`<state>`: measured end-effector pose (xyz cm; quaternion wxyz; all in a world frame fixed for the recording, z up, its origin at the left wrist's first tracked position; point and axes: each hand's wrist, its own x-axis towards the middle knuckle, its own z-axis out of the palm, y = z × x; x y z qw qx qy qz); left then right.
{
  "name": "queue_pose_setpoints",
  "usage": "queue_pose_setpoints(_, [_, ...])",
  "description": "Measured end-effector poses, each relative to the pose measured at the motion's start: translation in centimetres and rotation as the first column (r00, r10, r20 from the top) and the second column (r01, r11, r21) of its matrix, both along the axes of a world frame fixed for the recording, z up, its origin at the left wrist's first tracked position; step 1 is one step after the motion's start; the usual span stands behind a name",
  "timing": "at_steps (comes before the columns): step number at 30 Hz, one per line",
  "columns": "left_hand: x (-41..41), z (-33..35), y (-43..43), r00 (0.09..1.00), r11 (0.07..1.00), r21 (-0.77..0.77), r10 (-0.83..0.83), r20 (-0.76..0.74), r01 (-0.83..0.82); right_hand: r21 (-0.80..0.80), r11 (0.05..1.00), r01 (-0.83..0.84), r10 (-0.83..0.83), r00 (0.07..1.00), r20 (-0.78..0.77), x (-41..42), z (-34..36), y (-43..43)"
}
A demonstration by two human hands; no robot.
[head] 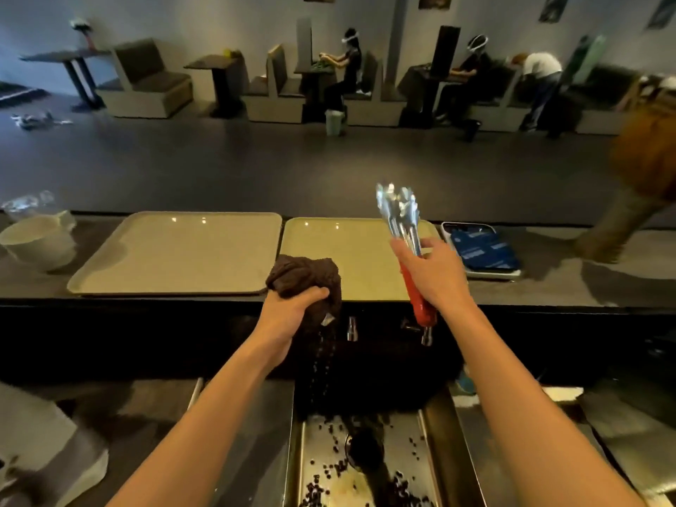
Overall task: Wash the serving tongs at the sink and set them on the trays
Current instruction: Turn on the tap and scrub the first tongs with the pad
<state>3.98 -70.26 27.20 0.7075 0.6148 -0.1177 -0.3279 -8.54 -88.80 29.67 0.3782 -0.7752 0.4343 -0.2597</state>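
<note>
Dim, greyish light from overhead; lamp glints dot the left tray point(175, 258) at ten o'clock and the right tray point(329, 250) beside it. The tongs point(398, 210) glare white at one o'clock. The counter point(548, 287) bows at the edges; a passer-by point(643, 170) at three o'clock smears.

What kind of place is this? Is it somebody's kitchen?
Probably a restaurant or café, not a home kitchen. Along the far wall stand booth seats and small tables, two big serving trays lie on a long counter, and a metal sink sits nearest.
</note>
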Motion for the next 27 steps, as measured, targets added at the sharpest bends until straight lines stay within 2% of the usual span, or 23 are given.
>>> queue_pose_setpoints(3, [0.1,0.1,-2.9,1.000,1.000,-0.019,-0.019,-0.020,0.019,-0.043,0.997,0.062,-0.069,0.979,-0.194,1.0,0.5,-4.8])
queue_pose_setpoints(6, [0.1,-0.2,-5.3,0.994,0.998,-0.039,-0.055,-0.096,0.052,-0.078,0.996,0.048,-0.072,0.937,-0.341,2.4,-0.2,-7.9])
queue_pose_setpoints(13, [0.5,-1.8,-9.3,0.980,0.998,-0.036,-0.052,-0.194,0.046,-0.179,0.984,0.008,-0.090,0.885,-0.457,4.1,-3.5,-10.4])
queue_pose_setpoints(17, [0.5,-2.5,-9.5,0.975,0.998,-0.034,-0.050,-0.216,0.044,-0.254,0.967,-0.024,-0.134,0.800,-0.585,4.5,-5.4,-10.7])
queue_pose_setpoints(20, [0.7,-2.6,-9.1,0.976,0.999,-0.037,-0.045,-0.211,0.038,-0.276,0.961,-0.004,-0.170,0.779,-0.603,4.5,-5.9,-10.5])
queue_pose_setpoints(22, [0.9,-2.6,-8.6,0.979,0.998,-0.032,-0.054,-0.194,0.049,-0.345,0.938,0.018,-0.226,0.788,-0.572,4.5,-6.0,-9.9])
queue_pose_setpoints(24, [1.2,-2.5,-7.7,0.980,0.999,-0.030,-0.046,-0.195,0.041,-0.422,0.906,0.033,-0.241,0.859,-0.451,4.6,-5.6,-8.1])
queue_pose_setpoints(27, [1.9,-2.4,-5.3,0.982,0.998,-0.053,0.002,-0.190,-0.013,-0.380,0.925,-0.013,-0.085,0.967,-0.240,5.6,-4.8,-3.7])
